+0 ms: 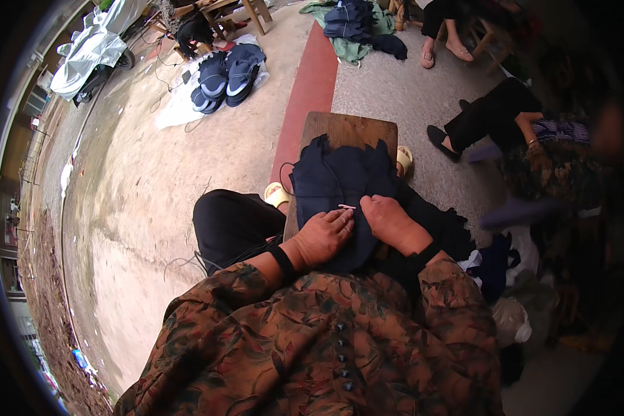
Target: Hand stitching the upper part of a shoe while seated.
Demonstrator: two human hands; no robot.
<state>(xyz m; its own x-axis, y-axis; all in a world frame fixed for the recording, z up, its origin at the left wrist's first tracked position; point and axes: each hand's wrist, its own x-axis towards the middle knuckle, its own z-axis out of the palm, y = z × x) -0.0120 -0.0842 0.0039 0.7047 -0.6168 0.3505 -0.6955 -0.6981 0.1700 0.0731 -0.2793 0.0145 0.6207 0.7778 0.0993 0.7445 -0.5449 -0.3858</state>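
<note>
Several layers of dark blue cloth (347, 170) with ragged edges lie over a wooden bench (360, 128) between my knees. From the left, my left hand (326, 236) rests on the cloth, its fingers bent together and gripping it near the middle. Just at those fingertips is a small, thin, pale pinkish strip (347, 206); its kind is not clear. Close on the right, my right hand (392, 222) is closed in a pinch above the cloth, and what it holds is hidden. A dark cord (336, 173) curves over the cloth.
Dark blue padded pieces (225, 73) lie on white sheeting at the upper left. More dark cloth (350, 19) is heaped on green fabric at the top. People sit at the right and top, one in black shoes (442, 142). Bags and cloth (513, 319) lie at the lower right.
</note>
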